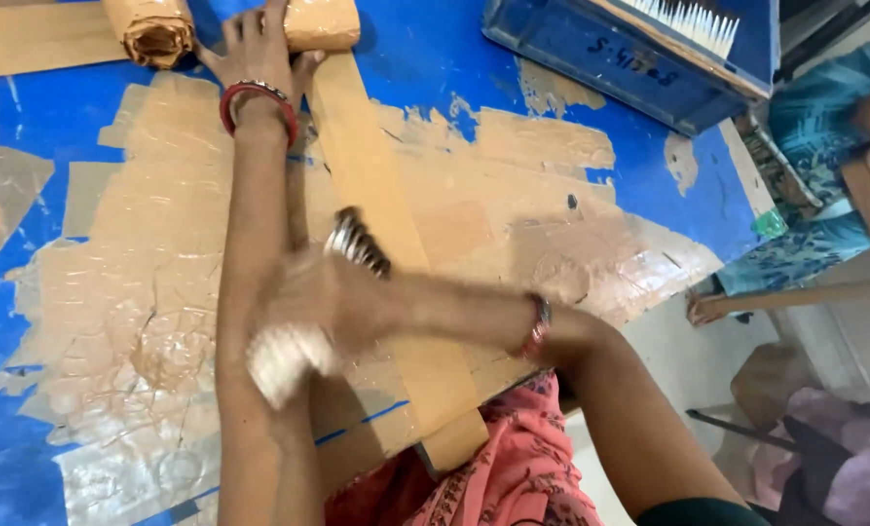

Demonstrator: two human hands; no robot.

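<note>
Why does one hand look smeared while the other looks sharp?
Head view: the right hand, with its white cloth, is motion-blurred; the left hand on the brown paper roll is crisp; glare shines off the taped blue table.

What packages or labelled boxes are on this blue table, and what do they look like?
Brown paper roll: top centre, under the left hand, a strip unrolled toward the person.
Wrapped brown paper bundle: top left, crumpled end.
Blue bin: top right, rectangular, dark handwriting on its side.
</note>
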